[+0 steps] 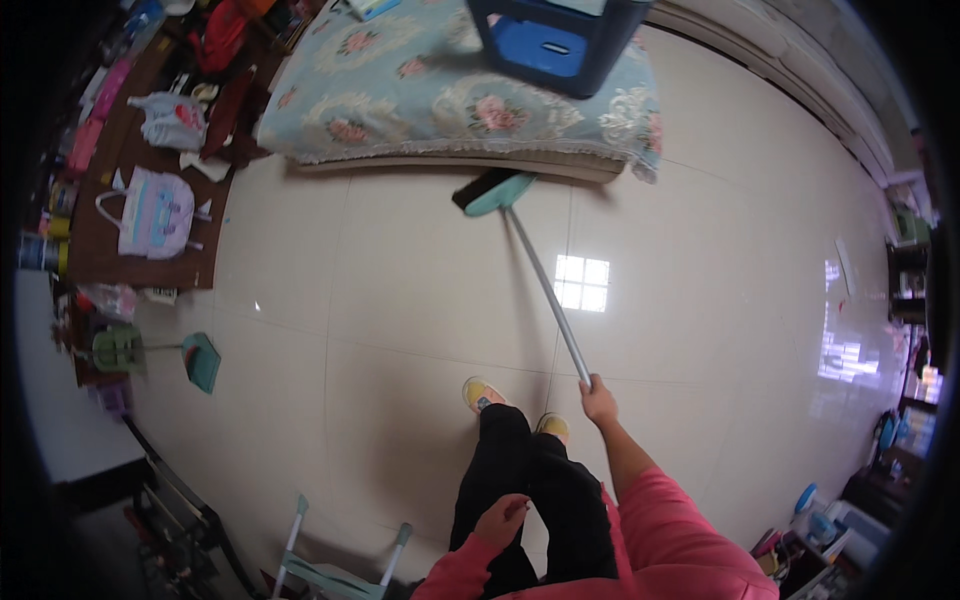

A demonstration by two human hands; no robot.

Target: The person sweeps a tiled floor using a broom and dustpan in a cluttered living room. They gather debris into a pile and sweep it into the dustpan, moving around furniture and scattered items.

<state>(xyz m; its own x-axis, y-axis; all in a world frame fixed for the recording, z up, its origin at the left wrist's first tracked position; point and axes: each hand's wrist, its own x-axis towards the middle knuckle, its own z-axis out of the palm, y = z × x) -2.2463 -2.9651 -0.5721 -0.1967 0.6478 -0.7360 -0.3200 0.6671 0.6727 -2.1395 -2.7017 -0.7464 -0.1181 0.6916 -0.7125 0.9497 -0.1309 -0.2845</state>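
My right hand (pixel 600 401) grips the upper end of a broom's grey metal handle (pixel 551 300). The broom's green head (pixel 501 196) rests on the tiled floor, its dark bristles (pixel 480 187) turned toward the base of a cloth-covered piece of furniture (pixel 420 112). The cloth is pale blue with roses and a lace hem. In front of my dark trousers is my left hand (pixel 504 521), fingers curled; whether anything small is in them cannot be made out. My yellow shoes (pixel 484 395) stand on the floor behind the broom.
A blue plastic stool (pixel 536 52) sits on the cloth. On the left, a brown wooden table (pixel 199 262) holds a pastel bag (pixel 157 214) and a plastic bag (pixel 171 120). A green dustpan (pixel 201 362) lies near it. A metal-legged frame (pixel 337 574) is close at lower left.
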